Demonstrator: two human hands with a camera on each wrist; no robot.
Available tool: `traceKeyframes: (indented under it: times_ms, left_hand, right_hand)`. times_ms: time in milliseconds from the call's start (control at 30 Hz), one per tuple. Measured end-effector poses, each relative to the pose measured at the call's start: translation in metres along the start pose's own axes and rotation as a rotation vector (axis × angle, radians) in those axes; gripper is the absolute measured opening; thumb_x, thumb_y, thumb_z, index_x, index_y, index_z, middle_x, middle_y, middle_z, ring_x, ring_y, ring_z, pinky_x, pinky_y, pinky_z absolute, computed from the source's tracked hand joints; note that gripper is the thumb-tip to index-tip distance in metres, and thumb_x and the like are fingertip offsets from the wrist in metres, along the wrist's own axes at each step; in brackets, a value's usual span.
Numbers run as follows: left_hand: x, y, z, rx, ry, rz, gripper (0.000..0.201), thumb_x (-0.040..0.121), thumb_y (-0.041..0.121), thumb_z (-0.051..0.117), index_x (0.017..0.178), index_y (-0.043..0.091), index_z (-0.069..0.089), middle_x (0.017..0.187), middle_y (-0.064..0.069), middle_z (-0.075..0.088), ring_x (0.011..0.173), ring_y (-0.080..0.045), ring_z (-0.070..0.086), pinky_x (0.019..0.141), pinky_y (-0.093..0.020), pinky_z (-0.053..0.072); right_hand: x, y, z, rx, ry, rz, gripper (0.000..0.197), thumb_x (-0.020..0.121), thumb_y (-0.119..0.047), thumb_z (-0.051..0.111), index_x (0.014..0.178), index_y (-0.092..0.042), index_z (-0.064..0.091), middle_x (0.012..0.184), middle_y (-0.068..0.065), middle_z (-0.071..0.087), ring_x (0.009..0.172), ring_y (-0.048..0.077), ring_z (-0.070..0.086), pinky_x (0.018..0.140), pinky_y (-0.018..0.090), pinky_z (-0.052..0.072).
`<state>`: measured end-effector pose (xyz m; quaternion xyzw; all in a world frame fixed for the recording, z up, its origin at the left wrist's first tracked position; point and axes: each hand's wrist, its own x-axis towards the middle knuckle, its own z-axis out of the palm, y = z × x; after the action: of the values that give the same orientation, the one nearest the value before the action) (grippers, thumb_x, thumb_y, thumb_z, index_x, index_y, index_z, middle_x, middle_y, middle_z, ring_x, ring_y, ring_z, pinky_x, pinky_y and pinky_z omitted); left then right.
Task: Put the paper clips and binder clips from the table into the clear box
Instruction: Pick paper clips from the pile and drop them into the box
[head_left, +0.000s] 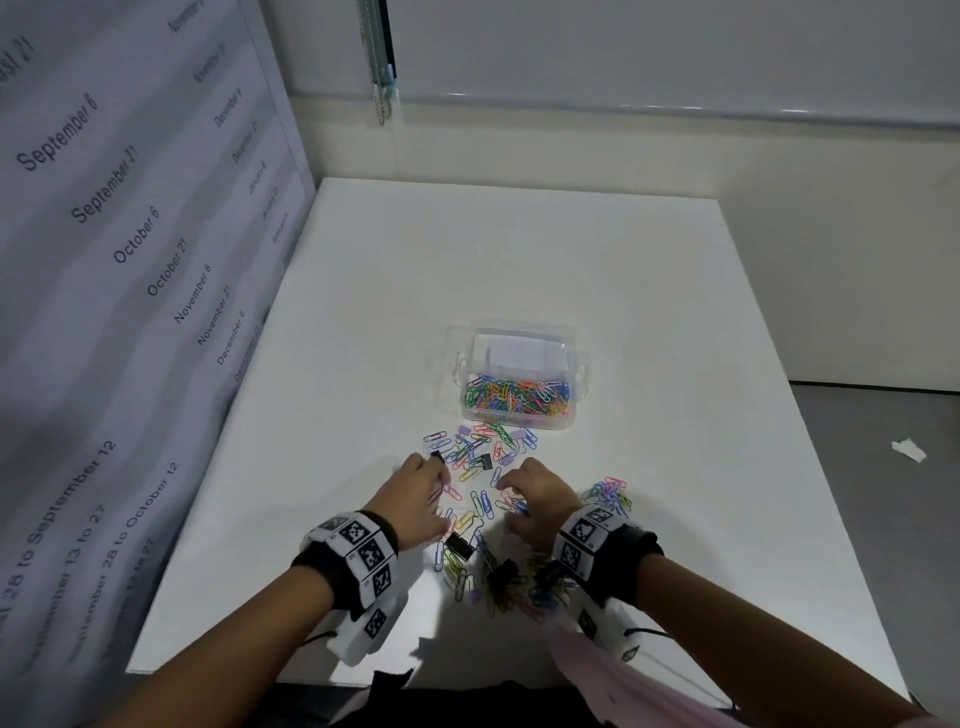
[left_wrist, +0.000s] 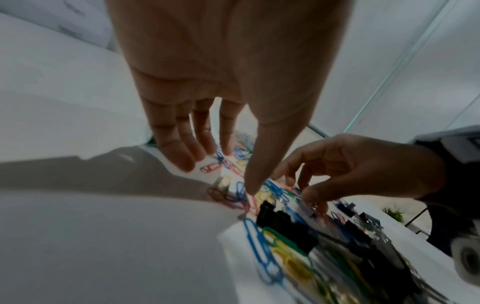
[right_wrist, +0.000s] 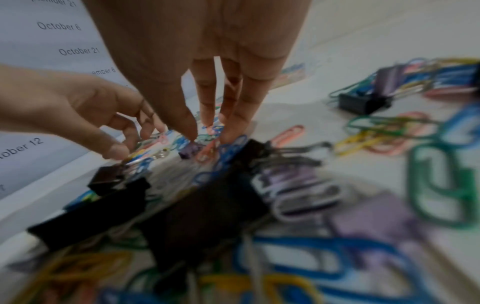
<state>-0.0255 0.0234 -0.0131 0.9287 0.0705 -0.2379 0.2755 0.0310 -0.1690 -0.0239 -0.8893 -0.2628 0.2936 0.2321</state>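
The clear box (head_left: 563, 358) stands mid-table, its bottom covered with coloured paper clips (head_left: 514, 395). More paper clips (head_left: 480, 447) lie scattered between the box and me, mixed with black binder clips (head_left: 459, 545) and small purple binder clips (head_left: 516, 433). My left hand (head_left: 441, 486) reaches down into the pile, its fingers fairly straight and its thumb (left_wrist: 250, 189) touching clips. My right hand (head_left: 506, 499) hovers opposite it, fingertips (right_wrist: 228, 133) down among the clips and the thumb beside a purple binder clip (right_wrist: 191, 148). Neither hand visibly holds anything.
The white table (head_left: 649, 291) has a printed date sheet (head_left: 130, 249) standing along its left side. A separate heap of clips (head_left: 610, 493) lies right of my right wrist. A scrap of white paper (head_left: 909, 449) lies on the floor beyond the right edge.
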Motion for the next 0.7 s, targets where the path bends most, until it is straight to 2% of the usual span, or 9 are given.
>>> traceKeyframes:
  times_ms: [100, 200, 367, 433, 500, 533, 567, 600, 700]
  left_hand:
    - [-0.011, -0.004, 0.003, 0.029, -0.025, 0.001, 0.066, 0.078, 0.023, 0.069, 0.134, 0.017, 0.036, 0.128, -0.007, 0.038, 0.117, -0.024, 0.048, 0.096, -0.03, 0.041]
    - [-0.013, -0.002, 0.006, 0.002, -0.002, -0.006, 0.069, 0.08, 0.019, 0.068, 0.138, 0.016, 0.032, 0.131, -0.007, 0.036, 0.12, -0.023, 0.047, 0.096, -0.028, 0.04]
    - [0.001, 0.011, 0.009, -0.056, 0.043, -0.003, 0.051, 0.081, 0.013, 0.068, 0.126, 0.015, 0.045, 0.126, -0.008, 0.041, 0.112, -0.026, 0.051, 0.095, -0.032, 0.044]
    - [0.008, 0.018, 0.011, -0.058, 0.037, 0.023, 0.042, 0.08, 0.01, 0.068, 0.119, 0.015, 0.05, 0.122, -0.007, 0.044, 0.105, -0.025, 0.054, 0.091, -0.033, 0.046]
    - [0.014, 0.027, 0.014, -0.058, 0.033, 0.047, 0.037, 0.079, 0.009, 0.068, 0.113, 0.014, 0.054, 0.116, -0.007, 0.047, 0.097, -0.025, 0.056, 0.086, -0.033, 0.046]
    - [0.017, 0.031, 0.016, -0.065, 0.032, 0.058, 0.036, 0.079, 0.008, 0.068, 0.112, 0.013, 0.055, 0.112, -0.006, 0.048, 0.093, -0.024, 0.056, 0.085, -0.033, 0.046]
    - [0.02, 0.035, 0.018, -0.078, 0.031, 0.07, 0.035, 0.078, 0.008, 0.069, 0.11, 0.013, 0.056, 0.107, -0.005, 0.048, 0.088, -0.023, 0.055, 0.084, -0.032, 0.045]
    - [0.022, 0.04, 0.021, -0.097, 0.033, 0.087, 0.034, 0.076, 0.006, 0.069, 0.108, 0.012, 0.057, 0.101, -0.004, 0.047, 0.084, -0.02, 0.052, 0.082, -0.032, 0.045]
    - [0.025, 0.05, 0.027, -0.209, 0.041, 0.124, 0.033, 0.074, -0.004, 0.06, 0.103, 0.01, 0.06, 0.094, -0.002, 0.051, 0.077, -0.017, 0.05, 0.072, -0.028, 0.044]
  right_hand:
    - [0.007, -0.009, 0.005, -0.003, 0.003, -0.029, 0.053, 0.072, -0.016, 0.07, 0.122, -0.006, 0.054, 0.116, 0.018, 0.051, 0.102, 0.03, 0.054, 0.088, 0.03, 0.043]
    - [0.012, -0.018, 0.004, -0.008, -0.056, -0.004, 0.057, 0.073, -0.016, 0.069, 0.127, -0.013, 0.05, 0.121, 0.012, 0.047, 0.107, 0.024, 0.051, 0.09, 0.026, 0.041]
    - [0.015, -0.012, -0.008, -0.006, -0.074, 0.0, 0.053, 0.075, -0.009, 0.066, 0.125, -0.014, 0.051, 0.12, 0.011, 0.049, 0.084, 0.011, 0.04, 0.078, 0.017, 0.034]
    - [0.014, -0.003, -0.014, -0.021, -0.045, 0.009, 0.052, 0.074, -0.011, 0.066, 0.124, -0.014, 0.053, 0.118, 0.012, 0.051, 0.08, 0.013, 0.04, 0.076, 0.018, 0.033]
    - [0.008, 0.001, -0.013, -0.041, 0.011, -0.007, 0.047, 0.071, -0.017, 0.068, 0.117, -0.011, 0.057, 0.109, 0.014, 0.055, 0.076, 0.02, 0.049, 0.07, 0.019, 0.036]
    - [0.007, 0.004, -0.011, -0.004, 0.023, 0.016, 0.044, 0.068, -0.025, 0.067, 0.109, -0.011, 0.061, 0.099, 0.016, 0.058, 0.072, 0.025, 0.056, 0.064, 0.019, 0.04]
    - [0.006, 0.011, -0.008, 0.068, -0.068, 0.061, 0.043, 0.063, -0.034, 0.066, 0.1, -0.012, 0.063, 0.086, 0.017, 0.06, 0.066, 0.027, 0.062, 0.057, 0.019, 0.044]
    - [0.008, 0.02, -0.003, 0.077, -0.075, 0.031, 0.044, 0.058, -0.038, 0.064, 0.095, -0.013, 0.062, 0.078, 0.017, 0.06, 0.061, 0.029, 0.063, 0.053, 0.02, 0.047]
    - [0.009, 0.023, -0.001, -0.009, -0.038, -0.02, 0.057, 0.057, -0.039, 0.068, 0.102, -0.005, 0.063, 0.085, 0.024, 0.058, 0.073, 0.034, 0.061, 0.064, 0.033, 0.051]
